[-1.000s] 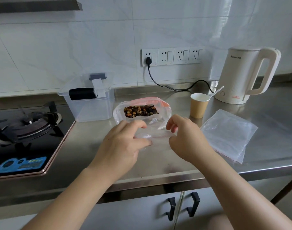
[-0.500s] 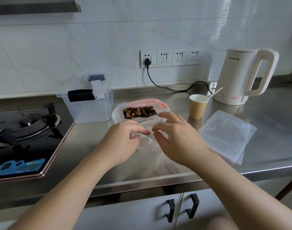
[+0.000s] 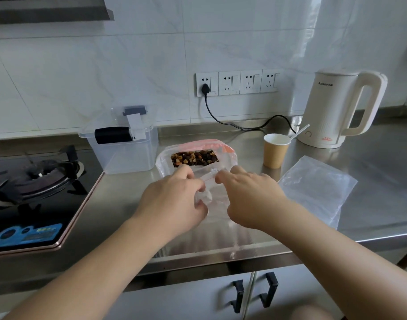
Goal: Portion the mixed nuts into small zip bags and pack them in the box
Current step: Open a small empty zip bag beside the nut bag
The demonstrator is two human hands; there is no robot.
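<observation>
Left hand (image 3: 174, 199) and right hand (image 3: 248, 195) both pinch the small zip bag (image 3: 209, 192); tugging hard risks toppling the nut bag (image 3: 195, 155) at 12 o'clock.

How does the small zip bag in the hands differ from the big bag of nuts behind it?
The small zip bag looks empty, while the big bag holds mixed nuts. The small zip bag is pinched at its top edge by the left hand and right hand; the big bag rests untouched on the counter, its mouth open. The small zip bag's strip is thin and red; the big bag's band is broad and pink. Both are clear plastic.
</observation>
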